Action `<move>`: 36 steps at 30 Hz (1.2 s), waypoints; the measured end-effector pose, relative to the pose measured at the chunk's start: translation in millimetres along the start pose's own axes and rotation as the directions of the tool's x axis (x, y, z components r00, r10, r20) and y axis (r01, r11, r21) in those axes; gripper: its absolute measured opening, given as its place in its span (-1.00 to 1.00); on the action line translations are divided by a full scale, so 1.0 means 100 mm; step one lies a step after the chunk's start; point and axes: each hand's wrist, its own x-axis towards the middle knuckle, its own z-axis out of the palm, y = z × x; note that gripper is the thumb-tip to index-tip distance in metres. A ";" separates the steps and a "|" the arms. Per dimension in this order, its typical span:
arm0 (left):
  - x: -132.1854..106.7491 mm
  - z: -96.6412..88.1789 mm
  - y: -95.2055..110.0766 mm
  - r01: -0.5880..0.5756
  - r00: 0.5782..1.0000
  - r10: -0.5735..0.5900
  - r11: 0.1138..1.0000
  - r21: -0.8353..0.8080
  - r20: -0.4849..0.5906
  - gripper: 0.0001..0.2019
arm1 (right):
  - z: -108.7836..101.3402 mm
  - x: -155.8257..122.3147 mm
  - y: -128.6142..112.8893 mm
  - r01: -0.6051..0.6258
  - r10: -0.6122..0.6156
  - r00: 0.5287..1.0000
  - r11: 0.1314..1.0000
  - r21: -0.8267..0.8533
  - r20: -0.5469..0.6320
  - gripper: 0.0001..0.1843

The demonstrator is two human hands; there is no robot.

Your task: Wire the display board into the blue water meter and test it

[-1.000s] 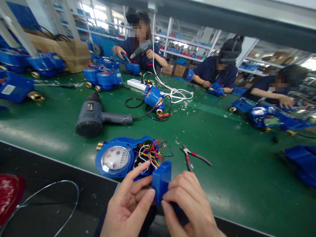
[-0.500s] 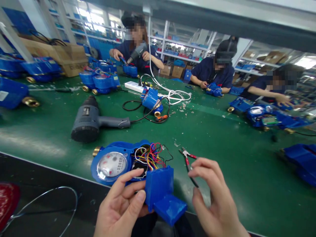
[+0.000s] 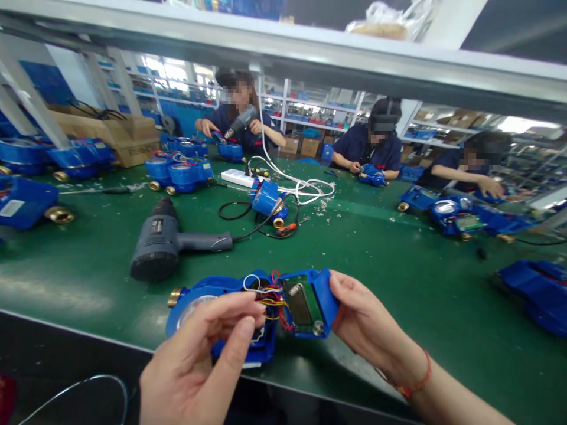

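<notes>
My right hand (image 3: 361,310) grips the edge of a blue plastic cover (image 3: 328,298), thumb on top. The cover is turned so that a green circuit board (image 3: 315,295) with a dark display faces up. Thin red, yellow, white and black wires (image 3: 275,301) run from the board into the open housing of a blue water meter (image 3: 215,287), which lies near the table's front edge. My left hand (image 3: 195,348) hovers over the meter with nothing in it, thumb and fingers apart, fingertips close to the wires. It hides most of the round dial.
A grey heat gun (image 3: 159,248) lies behind the meter on the green table (image 3: 398,283). Farther back are another blue meter (image 3: 268,198), a white power strip (image 3: 239,177) and a screwdriver (image 3: 287,229). Several people work across the table. A shelf beam (image 3: 283,44) crosses overhead.
The cover has passed from my left hand to my right and turned over, so its circuit board shows. My left hand has let go. The red-handled pliers are out of sight. The view has tilted up.
</notes>
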 end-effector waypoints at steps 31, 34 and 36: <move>1.28 0.16 0.08 0.242 0.647 -0.271 0.959 0.145 0.713 -0.78 | -0.15 0.98 -0.15 -0.142 0.115 0.980 0.976 0.165 0.162 -0.81; 1.28 0.13 0.06 0.273 0.632 -0.293 0.951 0.147 0.717 -0.83 | -0.13 1.01 -0.14 -0.155 0.126 0.977 0.973 0.170 0.173 -0.82; 1.28 0.10 0.06 0.289 0.604 -0.308 0.944 0.158 0.734 -0.86 | -0.12 1.02 -0.14 -0.162 0.131 0.975 0.972 0.172 0.179 -0.82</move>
